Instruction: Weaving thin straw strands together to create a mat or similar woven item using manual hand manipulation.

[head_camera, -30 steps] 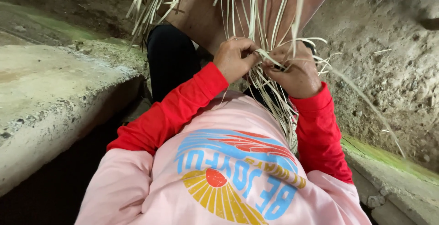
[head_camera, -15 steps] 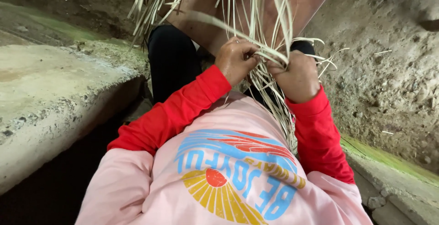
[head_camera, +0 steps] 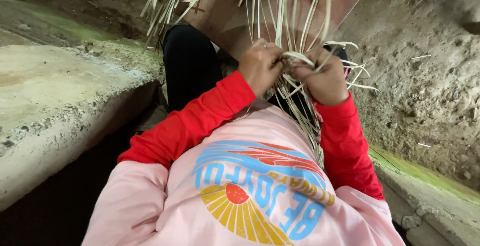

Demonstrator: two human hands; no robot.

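Both hands work pale strips against a brown board.

The brown board (head_camera: 225,16) leans above the knees, pale strips (head_camera: 280,11) hanging over it and down to the lap. The left hand (head_camera: 260,66) and right hand (head_camera: 325,78) meet just below it, fingers of each clamped on the strips.

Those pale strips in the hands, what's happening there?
A person in a pink shirt over red sleeves is working a bundle of pale flat strips. The left hand and the right hand are both closed on the strips, close together. Loose ends fan out over a brown board beyond the hands, with a concrete ledge alongside.
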